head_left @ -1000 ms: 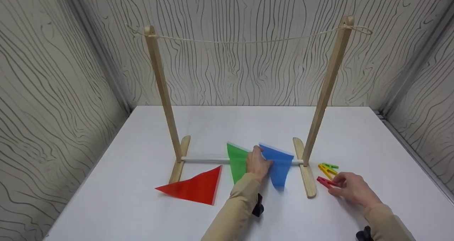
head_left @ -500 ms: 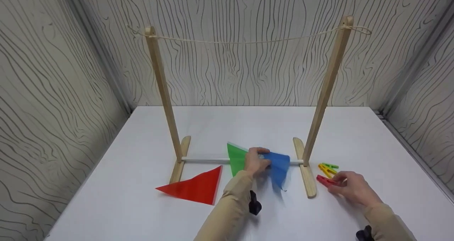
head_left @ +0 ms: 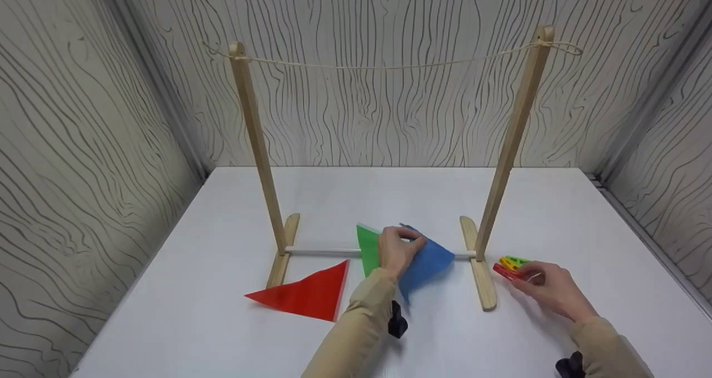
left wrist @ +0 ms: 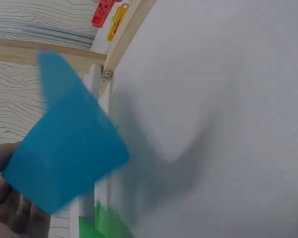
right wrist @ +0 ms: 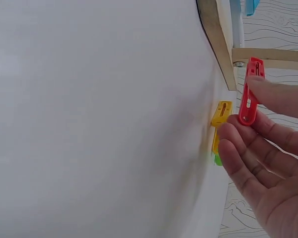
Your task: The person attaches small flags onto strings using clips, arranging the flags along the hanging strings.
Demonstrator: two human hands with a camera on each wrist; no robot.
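Note:
My left hand (head_left: 397,251) pinches a blue triangular pennant (head_left: 431,264) by its upper edge, and the pennant hangs bent over the white crossbar of a wooden stand. In the left wrist view the blue pennant (left wrist: 69,148) covers part of the fingers. Just left of that hand lies a green pennant (head_left: 368,244), partly hidden by it. At the right, my right hand (head_left: 556,290) holds a red clothespin (head_left: 507,272) between thumb and fingers; the right wrist view shows the red clothespin (right wrist: 251,91) raised. Behind it lie a yellow clothespin (right wrist: 221,113) and a green clothespin (head_left: 517,260).
A red pennant (head_left: 311,293) lies at the left front, over the stand's left foot. Two wooden posts, left (head_left: 255,144) and right (head_left: 514,144), rise from the feet. A thin string (head_left: 384,67) sags between their tops. Patterned walls (head_left: 367,117) enclose the table.
My left hand has gathered the blue pennant and lifted it, so that it now tilts and bends. The right hand has raised the red clothespin slightly from the table.

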